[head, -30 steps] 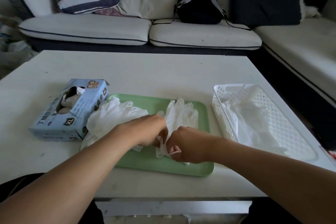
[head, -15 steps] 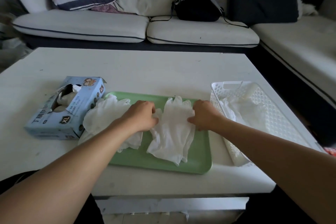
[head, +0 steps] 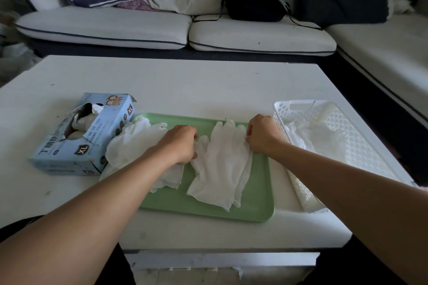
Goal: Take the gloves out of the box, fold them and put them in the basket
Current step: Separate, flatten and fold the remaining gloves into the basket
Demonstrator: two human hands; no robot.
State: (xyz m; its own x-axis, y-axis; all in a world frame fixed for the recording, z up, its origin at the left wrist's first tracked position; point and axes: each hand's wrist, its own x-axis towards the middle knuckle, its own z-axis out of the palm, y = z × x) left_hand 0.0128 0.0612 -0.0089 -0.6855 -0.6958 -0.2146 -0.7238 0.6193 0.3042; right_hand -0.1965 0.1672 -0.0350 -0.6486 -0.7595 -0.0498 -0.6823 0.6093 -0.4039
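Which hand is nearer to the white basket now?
Right. The right hand pinches the glove just beside the white basket; the left hand grips its opposite edge, farther away.

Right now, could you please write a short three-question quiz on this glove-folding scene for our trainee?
1. True or false: the white glove both hands grip lies flat on the green tray.
2. Which hand is nearer the white basket? A) left hand B) right hand
3. What size is printed on the blue glove box?

Key: 1 true; 2 B; 3 XL.
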